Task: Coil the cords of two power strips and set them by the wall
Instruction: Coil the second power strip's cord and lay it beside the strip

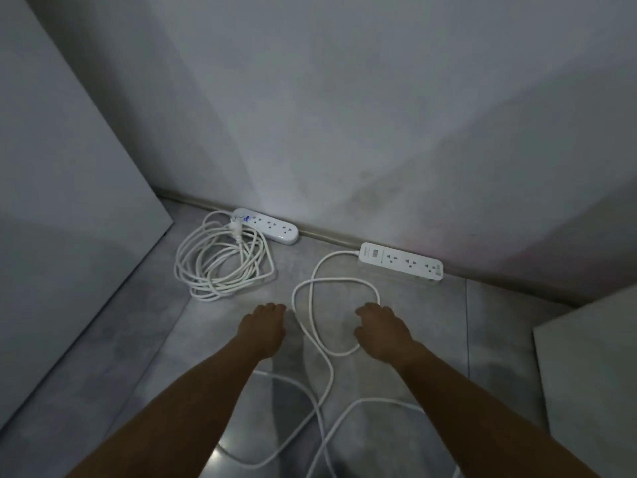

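Two white power strips lie on the grey floor against the wall. The left strip (265, 225) has its cord (220, 260) gathered in a loose coil beside it. The right strip (401, 261) has a cord (336, 281) that makes one loop in front of it and trails back towards me in loose curves. My left hand (265, 327) reaches out just left of that loop, fingers bent down, holding nothing I can see. My right hand (381, 331) rests over the loop's right side, fingers curled down at the cord; whether it grips is unclear.
A pale panel (69, 167) leans on the left, reaching the floor near the coiled cord. A light box or cabinet corner (593, 367) stands at the right. The baseboard (331, 236) runs along the wall behind both strips.
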